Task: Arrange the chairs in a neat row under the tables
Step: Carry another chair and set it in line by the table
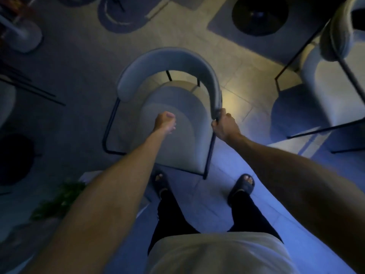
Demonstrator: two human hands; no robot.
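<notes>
A grey upholstered chair [169, 62] with a curved backrest and thin black metal legs stands on the tiled floor right in front of my feet. My right hand [224, 126] is shut on the right end of the curved backrest. My left hand [166, 121] hovers above the seat with its fingers curled into a loose fist, holding nothing. A second grey chair [333, 82] of the same kind stands at the right edge. Part of a third chair [6, 97] shows at the left edge.
Round black table bases sit at the far right [259, 14] and at the left [13, 159]. A white pedestal base [23, 34] stands far left. A green plant [59, 198] in a pot is near my left arm. The light is dim.
</notes>
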